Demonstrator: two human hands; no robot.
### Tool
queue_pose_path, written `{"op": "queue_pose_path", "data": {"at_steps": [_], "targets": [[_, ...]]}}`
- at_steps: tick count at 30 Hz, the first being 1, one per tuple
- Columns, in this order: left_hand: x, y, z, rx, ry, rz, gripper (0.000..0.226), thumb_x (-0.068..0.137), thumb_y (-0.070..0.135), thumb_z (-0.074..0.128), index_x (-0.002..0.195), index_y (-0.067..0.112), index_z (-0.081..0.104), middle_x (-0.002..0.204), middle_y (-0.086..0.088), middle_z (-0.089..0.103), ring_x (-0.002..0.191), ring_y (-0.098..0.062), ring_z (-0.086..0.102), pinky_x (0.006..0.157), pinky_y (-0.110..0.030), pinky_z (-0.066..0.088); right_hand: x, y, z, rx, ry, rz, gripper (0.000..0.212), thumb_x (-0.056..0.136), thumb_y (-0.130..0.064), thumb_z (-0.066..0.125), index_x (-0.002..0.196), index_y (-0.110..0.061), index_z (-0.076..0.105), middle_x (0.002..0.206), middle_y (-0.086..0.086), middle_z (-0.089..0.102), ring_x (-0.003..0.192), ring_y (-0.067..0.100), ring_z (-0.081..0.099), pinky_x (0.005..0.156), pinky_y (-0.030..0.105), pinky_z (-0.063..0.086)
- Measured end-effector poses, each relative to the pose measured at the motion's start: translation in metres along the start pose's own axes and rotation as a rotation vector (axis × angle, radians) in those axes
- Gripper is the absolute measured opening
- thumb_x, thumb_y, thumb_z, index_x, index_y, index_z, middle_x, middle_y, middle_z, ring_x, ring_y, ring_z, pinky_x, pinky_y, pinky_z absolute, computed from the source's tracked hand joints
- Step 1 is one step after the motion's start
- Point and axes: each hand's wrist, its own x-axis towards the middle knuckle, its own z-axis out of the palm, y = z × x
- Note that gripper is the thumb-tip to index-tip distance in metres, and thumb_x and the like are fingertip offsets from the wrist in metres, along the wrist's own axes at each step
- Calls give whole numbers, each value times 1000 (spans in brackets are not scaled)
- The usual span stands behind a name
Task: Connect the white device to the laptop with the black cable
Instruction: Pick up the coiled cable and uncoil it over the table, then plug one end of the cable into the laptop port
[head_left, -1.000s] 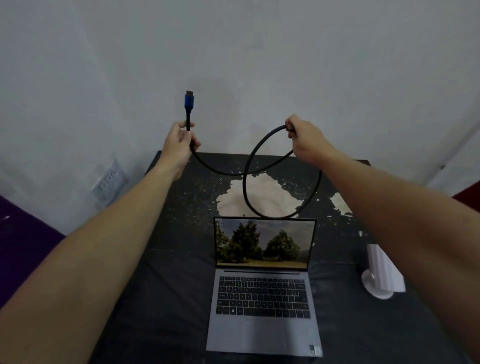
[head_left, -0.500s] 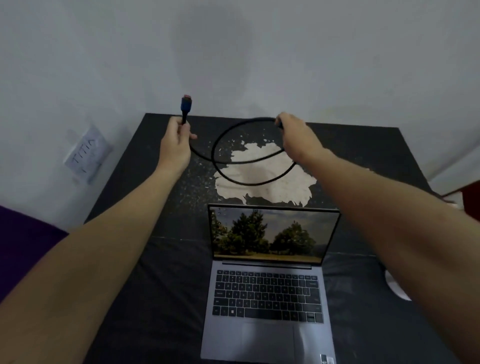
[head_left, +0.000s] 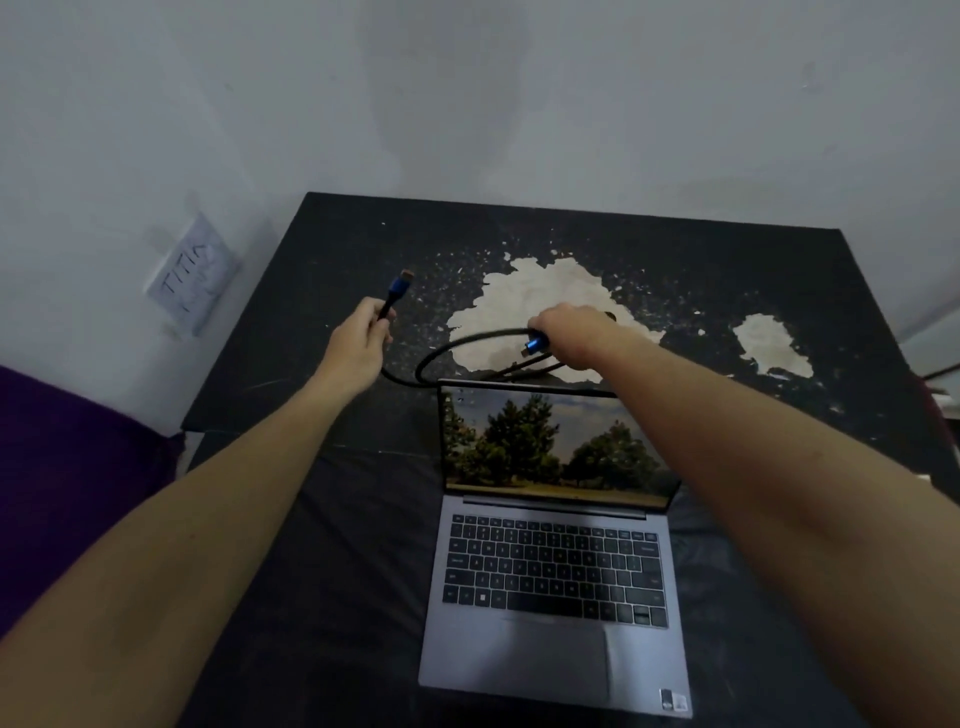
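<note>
A grey laptop stands open on the black table, its screen showing trees. Both hands hold the black cable behind the screen's top edge. My left hand pinches it just below one blue plug, which points up and away. My right hand grips the cable near the other blue plug, which sticks out to the left of my fingers. Between the hands the cable hangs in a loop and touches the table. The white device is out of view.
The table top has worn patches where pale material shows. A white wall stands close behind the table, with a wall socket at the left. Purple fabric lies at the left edge.
Both hands have come down toward the table with the cable. The loop now rests on the table behind the laptop. The second blue plug has appeared at my right hand. The white device left the view.
</note>
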Motion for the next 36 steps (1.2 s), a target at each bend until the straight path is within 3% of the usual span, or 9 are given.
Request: {"op": "queue_pose_path", "data": {"at_steps": [4,8,11,18,22,25,30,33,36], "targets": [[-8,-10,3,-12,8,-66,16,105,21,37,105,28,52,92,0,62,81,-4,57,66,-19,40,3,-5,5,51,-212,-38,18,92,-7,54,89,-24,57,87,-1,58,87,24,55,75,35,42],[-2,-5,2,-101,99,-68,14,105,21,37,105,27,50,92,-2,65,87,-8,62,67,-22,43,14,0,-5,110,197,-12,27,94,4,38,104,-19,47,90,8,53,99,30,43,76,43,45],[6,4,3,-140,187,-18,11,104,22,40,102,26,50,97,-1,64,89,-10,60,71,-23,43,19,2,-9,36,305,-24,34,89,3,51,113,-18,41,106,12,47,105,34,37,77,43,38],[12,5,15,54,208,169,14,102,13,46,109,13,59,95,-4,53,83,-17,51,70,-28,36,6,20,22,-60,-192,18,54,82,-37,69,129,-34,40,137,5,32,120,34,36,98,52,43],[7,-3,15,148,165,144,19,103,12,45,116,12,58,96,-5,52,81,-18,50,68,-28,36,4,21,3,295,-554,122,99,65,-51,68,152,-41,22,157,8,26,140,37,31,110,58,32],[1,-8,10,158,170,106,15,103,19,45,110,14,58,93,-6,51,78,-17,49,62,-24,34,-6,16,-9,559,-647,164,103,64,-44,68,154,-41,18,164,4,18,149,32,15,116,56,19],[-10,-12,-1,297,144,81,19,103,20,46,103,7,59,95,-9,48,84,-24,50,70,-36,39,-23,-4,-22,698,-409,179,69,87,-21,55,153,-23,34,159,7,33,145,28,29,119,46,22],[-27,-9,-14,495,83,174,14,100,9,47,105,7,59,96,-11,51,86,-28,49,67,-43,44,-41,-24,-31,731,-194,159,58,93,-14,50,150,-17,39,145,12,50,125,27,51,107,37,37],[-57,-12,-32,689,21,289,17,90,0,59,105,5,64,90,-14,54,80,-33,50,61,-46,45,-66,-47,-34,731,5,129,52,94,-12,47,145,-17,45,134,12,56,112,26,58,96,33,43]]}}
